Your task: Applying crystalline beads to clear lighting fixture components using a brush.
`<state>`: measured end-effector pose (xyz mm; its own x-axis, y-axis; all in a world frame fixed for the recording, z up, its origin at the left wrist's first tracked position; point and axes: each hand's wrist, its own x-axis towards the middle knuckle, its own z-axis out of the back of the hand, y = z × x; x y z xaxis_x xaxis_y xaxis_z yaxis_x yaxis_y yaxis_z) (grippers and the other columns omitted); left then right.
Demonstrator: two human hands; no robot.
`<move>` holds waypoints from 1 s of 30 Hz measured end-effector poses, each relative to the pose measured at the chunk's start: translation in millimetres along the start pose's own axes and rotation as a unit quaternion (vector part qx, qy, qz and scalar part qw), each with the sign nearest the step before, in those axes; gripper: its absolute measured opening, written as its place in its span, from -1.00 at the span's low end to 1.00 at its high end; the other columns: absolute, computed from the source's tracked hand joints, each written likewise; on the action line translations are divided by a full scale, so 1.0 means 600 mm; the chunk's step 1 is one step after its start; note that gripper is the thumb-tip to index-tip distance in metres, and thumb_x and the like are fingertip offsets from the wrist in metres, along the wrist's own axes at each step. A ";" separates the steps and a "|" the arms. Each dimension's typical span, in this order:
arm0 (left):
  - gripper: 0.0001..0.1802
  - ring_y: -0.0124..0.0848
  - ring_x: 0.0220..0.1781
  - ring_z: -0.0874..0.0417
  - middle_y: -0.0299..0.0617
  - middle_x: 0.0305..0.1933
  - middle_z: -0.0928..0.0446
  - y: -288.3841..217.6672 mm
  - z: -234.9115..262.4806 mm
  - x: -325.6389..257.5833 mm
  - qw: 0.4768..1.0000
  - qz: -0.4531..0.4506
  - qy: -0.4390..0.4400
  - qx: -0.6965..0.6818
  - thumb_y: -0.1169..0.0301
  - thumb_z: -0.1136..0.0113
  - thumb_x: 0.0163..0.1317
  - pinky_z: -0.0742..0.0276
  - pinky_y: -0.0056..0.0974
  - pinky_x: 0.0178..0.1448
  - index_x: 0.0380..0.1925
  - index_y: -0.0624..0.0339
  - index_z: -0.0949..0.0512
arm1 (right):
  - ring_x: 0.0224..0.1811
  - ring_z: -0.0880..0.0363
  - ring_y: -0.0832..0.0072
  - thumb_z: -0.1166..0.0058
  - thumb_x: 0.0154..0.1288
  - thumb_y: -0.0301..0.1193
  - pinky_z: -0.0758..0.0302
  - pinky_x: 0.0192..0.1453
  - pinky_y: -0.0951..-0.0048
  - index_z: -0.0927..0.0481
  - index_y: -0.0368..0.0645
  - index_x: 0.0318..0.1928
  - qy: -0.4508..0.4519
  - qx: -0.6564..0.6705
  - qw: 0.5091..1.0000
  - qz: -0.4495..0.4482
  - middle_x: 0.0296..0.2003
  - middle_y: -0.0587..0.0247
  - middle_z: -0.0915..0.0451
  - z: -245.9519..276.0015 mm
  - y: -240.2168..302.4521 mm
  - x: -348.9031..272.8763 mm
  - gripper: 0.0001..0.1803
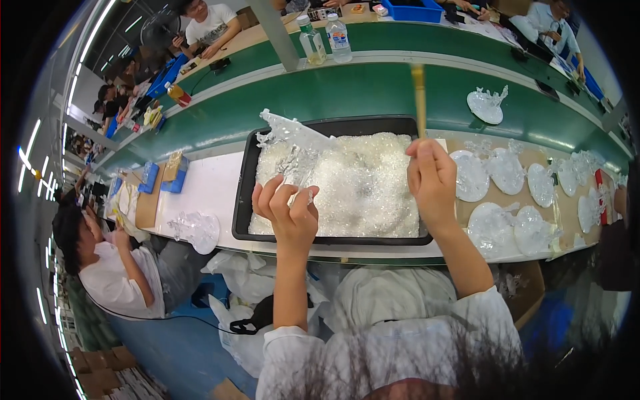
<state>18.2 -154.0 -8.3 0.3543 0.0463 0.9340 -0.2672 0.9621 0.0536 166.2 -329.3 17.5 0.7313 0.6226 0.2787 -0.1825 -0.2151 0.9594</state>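
Observation:
My left hand (288, 212) has its fingers curled around the lower part of a clear plastic piece with a round base (297, 133). The piece is tilted, its disc seen nearly edge-on, above a black tray (243, 207) filled with glittery white granules (373, 177). My right hand (432, 179) is closed on a thin stick, perhaps a brush (420, 103), which points up with its yellowish end at the top. That hand is over the tray's right edge. The granules lie in uneven mounds.
Several similar clear pieces (507, 172) lie on brown board at the right. One more (487, 107) stands on the green bench behind, another (197, 230) left of the tray. Two bottles (339, 40) stand beyond. A co-worker (123, 267) sits at the left.

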 end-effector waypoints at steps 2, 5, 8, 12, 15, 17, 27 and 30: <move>-0.61 -0.15 0.10 -0.48 -0.26 -0.09 -0.36 -0.003 -0.003 0.007 0.999 -0.048 0.002 0.011 0.56 -0.31 0.12 -0.20 0.13 0.33 -0.13 -0.05 -0.38 | -0.57 -0.22 0.75 0.05 0.40 -0.45 -0.19 -0.49 0.56 -0.61 -0.20 -0.24 -0.060 0.096 0.994 -0.014 -0.61 0.53 -0.34 0.005 -0.001 0.001 -0.84; -0.62 -0.23 0.02 -0.48 -0.29 -0.16 -0.39 0.010 0.014 0.007 0.994 -0.095 -0.013 0.046 0.59 -0.31 0.10 -0.23 0.11 0.30 -0.15 -0.02 -0.42 | -0.58 -0.16 0.82 0.11 0.49 -0.41 -0.12 -0.52 0.63 -0.56 -0.18 -0.20 0.073 -0.078 0.994 -0.004 -0.63 0.59 -0.25 -0.003 0.018 0.007 -0.82; -0.64 -0.29 -0.07 -0.48 -0.31 -0.23 -0.43 0.010 0.022 0.017 0.989 -0.125 -0.003 0.076 0.59 -0.34 0.07 -0.25 0.09 0.27 -0.18 0.04 -0.44 | -0.60 -0.14 0.84 0.13 0.49 -0.43 -0.05 -0.55 0.64 -0.58 -0.15 -0.26 0.024 -0.035 0.998 0.048 -0.61 0.61 -0.27 -0.003 0.024 0.031 -0.79; -0.70 -0.35 -0.13 -0.50 -0.32 -0.20 -0.45 0.035 0.021 0.030 0.972 -0.197 -0.012 0.126 0.55 -0.34 0.08 -0.29 0.04 0.23 -0.23 0.05 -0.46 | -0.60 -0.12 0.87 0.16 0.53 -0.39 0.00 -0.57 0.65 -0.56 -0.13 -0.28 0.086 -0.159 0.976 0.120 -0.64 0.65 -0.24 -0.006 0.024 0.053 -0.76; -0.73 -0.34 -0.14 -0.50 -0.33 -0.20 -0.47 0.048 0.028 0.050 0.955 -0.253 0.003 0.153 0.62 -0.33 0.05 -0.29 -0.01 0.23 -0.30 0.03 -0.53 | -0.62 -0.13 0.87 0.12 0.47 -0.42 -0.01 -0.58 0.65 -0.59 -0.15 -0.29 -0.029 -0.005 0.996 0.083 -0.65 0.64 -0.26 -0.010 0.035 0.067 -0.78; -0.75 -0.36 -0.15 -0.50 -0.34 -0.20 -0.47 0.060 0.023 0.042 0.951 -0.268 0.006 0.156 0.62 -0.33 0.05 -0.29 -0.02 0.22 -0.33 0.03 -0.53 | -0.64 -0.10 0.88 0.10 0.48 -0.39 0.02 -0.60 0.65 -0.59 -0.15 -0.28 0.142 -0.154 0.970 0.123 -0.65 0.65 -0.26 -0.016 0.024 0.068 -0.78; -0.92 -0.40 -0.15 -0.53 -0.31 -0.22 -0.47 0.098 0.027 0.089 0.892 -0.403 0.073 0.190 0.50 -0.15 0.05 -0.33 -0.16 0.15 -0.49 0.05 -0.46 | -0.62 -0.18 0.75 0.09 0.48 -0.35 -0.13 -0.56 0.58 -0.60 -0.24 -0.29 0.080 -0.134 0.974 0.166 -0.64 0.53 -0.33 -0.011 0.041 0.096 -0.73; -0.94 -0.39 -0.16 -0.53 -0.27 -0.20 -0.49 0.108 0.026 0.093 0.882 -0.429 0.104 0.165 0.46 -0.14 0.07 -0.38 -0.21 0.10 -0.52 0.09 -0.46 | -0.61 -0.22 0.72 0.11 0.43 -0.39 -0.17 -0.54 0.56 -0.60 -0.23 -0.28 0.067 -0.145 0.979 0.124 -0.63 0.48 -0.36 -0.003 0.026 0.093 -0.76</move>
<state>6.7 -93.0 52.8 0.7004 -0.5798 0.4163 -0.0546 0.5380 0.8412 202.9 -297.0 48.0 0.5517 0.6760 0.4884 -0.5368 -0.1604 0.8283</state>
